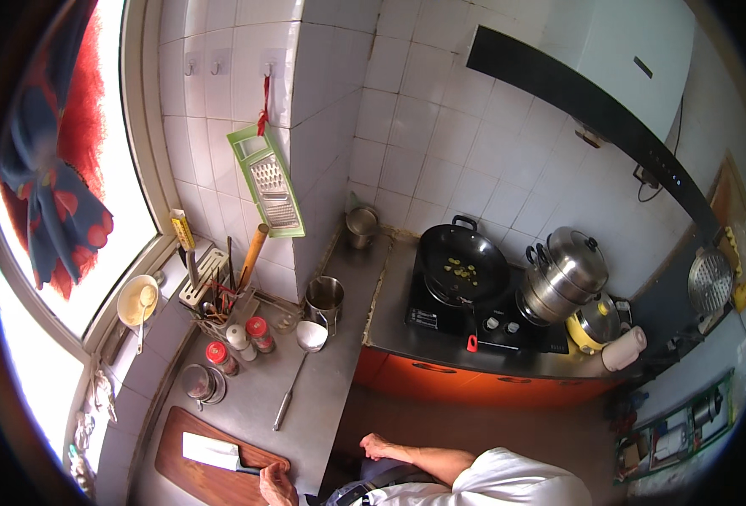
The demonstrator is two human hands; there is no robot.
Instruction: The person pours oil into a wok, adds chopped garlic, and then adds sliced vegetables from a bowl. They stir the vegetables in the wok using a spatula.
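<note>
My left hand (276, 484) is at the bottom of the view, its fingers around the end of a kitchen cleaver's dark handle (248, 470). The cleaver's broad blade (210, 451) lies flat on a brown wooden cutting board (180, 436). My right hand (378, 446) hangs in front of my body, beside the counter's edge, fingers curled and nothing visible in it. Beyond the board, a wok spatula (311, 337) rests on the steel counter (322, 392). A black wok (436, 259) with several green slices (461, 271) in it sits on the gas stove (423, 316).
A stacked steel steamer (559, 278) shares the stove. Red-lidded jars (222, 358), a glass jar (197, 382), a steel pot (324, 300) and a utensil holder (211, 322) line the counter. A bowl with a spoon (133, 297) sits on the windowsill. The range hood (588, 98) overhangs the stove.
</note>
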